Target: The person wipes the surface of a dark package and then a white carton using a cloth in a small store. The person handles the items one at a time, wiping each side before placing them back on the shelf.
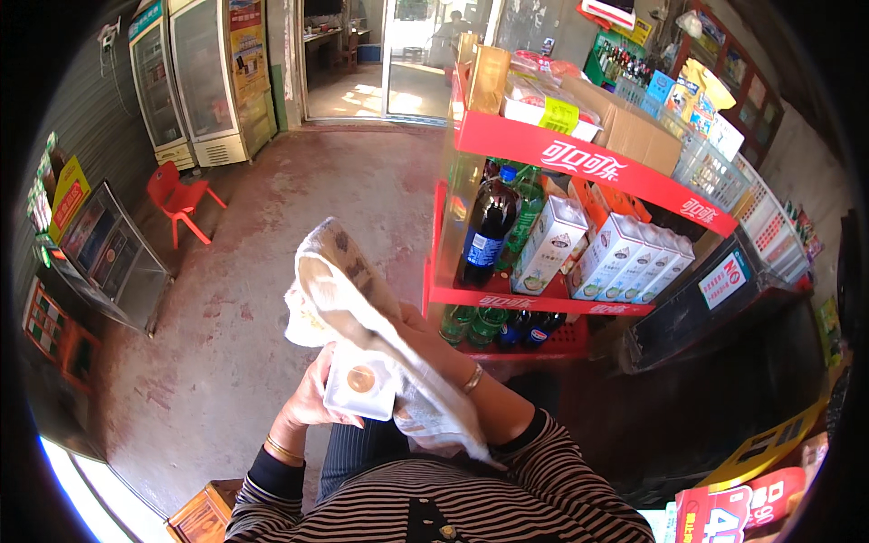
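Observation:
My left hand (311,396) grips a white carton (360,409) with a round brownish-orange spot on the end facing me. A light, patterned cloth (360,298) drapes over the far part of the carton and hangs down along its right side. Behind this cloth, my right hand (415,330) holds it; most of the fingers are hidden. Both hands are close together in front of my body, over the floor and beside the red drink shelf.
A red shelf (543,305) to the right bears bottles and cartons (550,244). Black-framed panel (686,305) leans beyond it. To the left stand a red plastic chair (178,197), glass-door fridges (204,75) and a metal-framed stand (129,271). Wooden furniture (207,512) is at lower left.

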